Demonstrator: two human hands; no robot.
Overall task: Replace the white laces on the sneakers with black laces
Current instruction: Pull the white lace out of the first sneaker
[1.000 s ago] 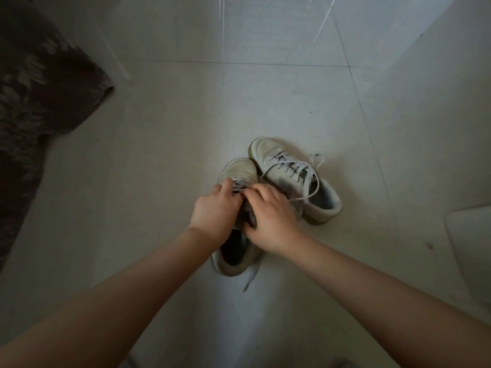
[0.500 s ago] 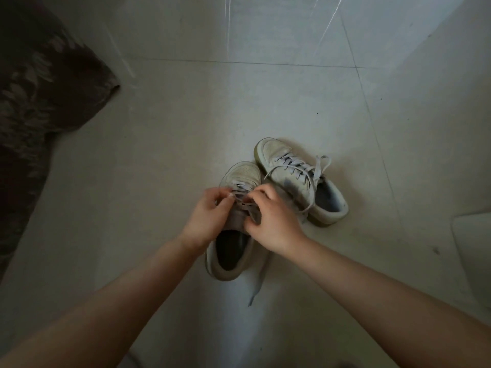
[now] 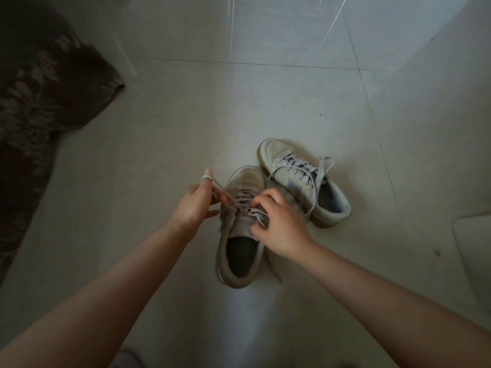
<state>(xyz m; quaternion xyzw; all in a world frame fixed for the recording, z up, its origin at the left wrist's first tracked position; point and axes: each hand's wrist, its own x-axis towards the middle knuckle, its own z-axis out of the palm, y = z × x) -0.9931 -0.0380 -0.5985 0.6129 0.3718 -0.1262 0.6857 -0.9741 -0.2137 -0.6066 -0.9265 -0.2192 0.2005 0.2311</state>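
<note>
Left hand [image 3: 195,205] pinches white lace [image 3: 220,191] — right hand [image 3: 281,224] grips near sneaker [image 3: 239,235]; lace in eyelets.

- Floor [image 3: 186,128]: large pale tiles, smooth and glossy, with streaks of reflected light near its far edge.
- Near sneaker [image 3: 240,251]: matt, scuffed, suede-like upper with a dark cloth lining.
- Far sneaker [image 3: 297,181]: smoother, leather-like upper, worn and creased at the toe.
- Laces [image 3: 316,179]: flat woven cloth, matt.
- Rug [image 3: 34,102]: dark, patterned textile at the floor's left edge.
</note>
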